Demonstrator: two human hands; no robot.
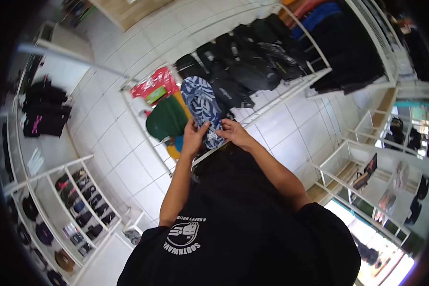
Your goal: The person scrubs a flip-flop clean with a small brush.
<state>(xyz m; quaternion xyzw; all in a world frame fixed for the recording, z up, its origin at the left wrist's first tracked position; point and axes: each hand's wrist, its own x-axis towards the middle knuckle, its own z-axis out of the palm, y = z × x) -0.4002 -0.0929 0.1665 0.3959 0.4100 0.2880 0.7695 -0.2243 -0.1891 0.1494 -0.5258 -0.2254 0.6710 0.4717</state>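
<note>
Both hands hold a long, round-ended item [198, 97] in blue with a pale leaf pattern; it is shaped like a beanie, but I cannot make out its exact kind. White lettering shows near its lower end. My left hand [193, 137] is closed on the left edge, thumb on top. Across from it, my right hand [236, 133] pinches the right edge with thumb and fingers. Just left of the item, a dark green beanie [166, 119] lies on the rack beside yellow and blue cloth pieces, partly covered.
A white-framed rack [291, 97] stands ahead, bearing several black bags [243, 64] and a red plastic-wrapped pack [155, 83]. Dark clothes [345, 52] hang at upper right. Caps fill a shelf [93, 157] at lower left. White shelving [336, 167] stands on the right.
</note>
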